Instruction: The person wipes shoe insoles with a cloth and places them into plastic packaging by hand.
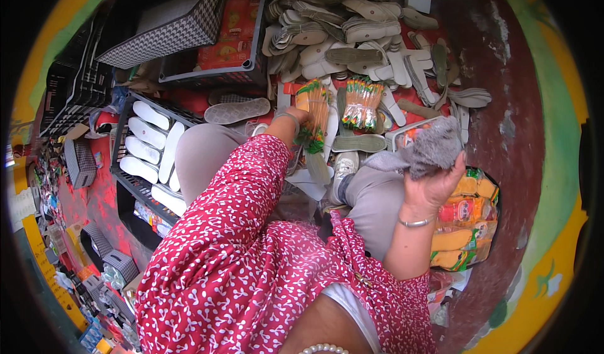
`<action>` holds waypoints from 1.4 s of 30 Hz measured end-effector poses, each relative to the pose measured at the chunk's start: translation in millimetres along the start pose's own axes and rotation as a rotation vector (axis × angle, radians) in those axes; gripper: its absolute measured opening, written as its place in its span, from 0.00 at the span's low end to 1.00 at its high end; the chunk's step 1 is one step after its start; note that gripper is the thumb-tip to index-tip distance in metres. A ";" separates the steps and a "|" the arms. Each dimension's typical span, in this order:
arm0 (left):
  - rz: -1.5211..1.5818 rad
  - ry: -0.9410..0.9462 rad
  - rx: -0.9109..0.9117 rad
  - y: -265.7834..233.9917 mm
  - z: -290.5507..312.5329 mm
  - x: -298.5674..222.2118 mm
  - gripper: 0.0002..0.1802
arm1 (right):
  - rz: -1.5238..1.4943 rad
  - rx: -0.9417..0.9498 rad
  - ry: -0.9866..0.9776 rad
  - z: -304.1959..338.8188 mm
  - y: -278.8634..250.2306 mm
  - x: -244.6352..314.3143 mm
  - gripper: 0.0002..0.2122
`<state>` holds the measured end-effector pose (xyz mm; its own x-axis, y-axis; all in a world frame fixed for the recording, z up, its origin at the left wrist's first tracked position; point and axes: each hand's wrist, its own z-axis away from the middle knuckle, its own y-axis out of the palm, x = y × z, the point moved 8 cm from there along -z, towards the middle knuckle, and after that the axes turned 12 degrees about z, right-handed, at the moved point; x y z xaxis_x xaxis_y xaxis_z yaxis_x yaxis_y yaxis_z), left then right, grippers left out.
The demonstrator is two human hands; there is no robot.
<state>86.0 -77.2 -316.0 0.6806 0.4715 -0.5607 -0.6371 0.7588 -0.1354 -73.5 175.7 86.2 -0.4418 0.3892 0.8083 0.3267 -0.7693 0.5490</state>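
Observation:
My right hand point(434, 181) is raised at the right, its fingers closed round a fluffy grey cloth point(437, 145). A smoother, lighter grey flap point(385, 160) sticks out to the left of the cloth. Farther left, my left hand point(298, 115) grips the left side of a stack of packaged insoles point(319, 110) with orange, green and clear wrapping; its fingers are partly hidden there. A second stack of packaged insoles point(362, 104) stands just to the right of that one. A loose grey-green insole point(358, 143) lies below the second stack.
Piles of loose insoles point(352, 30) cover the far floor. At the left is a black crate point(148, 193) with white insoles point(143, 131). Packs of yellow insoles point(462, 212) lie at my right. A houndstooth box point(167, 43) rests on a dark crate point(214, 74) at the far left.

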 end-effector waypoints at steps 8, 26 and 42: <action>0.101 -0.143 -0.279 6.9 10.1 48.7 0.39 | 0.002 0.064 0.036 -28.1 10.1 -19.8 0.23; -0.888 0.235 -0.171 30.0 124.3 -59.9 0.47 | 0.047 0.169 -0.022 -60.5 15.6 -35.3 0.21; -1.179 0.659 0.093 53.3 118.1 -47.1 0.38 | 0.086 0.257 -0.006 -62.2 25.1 -43.0 0.19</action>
<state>62.7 -5.9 -200.3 0.4855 -0.7566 -0.4380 0.2449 0.5986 -0.7627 -98.3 108.1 52.0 -0.3983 0.3313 0.8554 0.5647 -0.6463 0.5132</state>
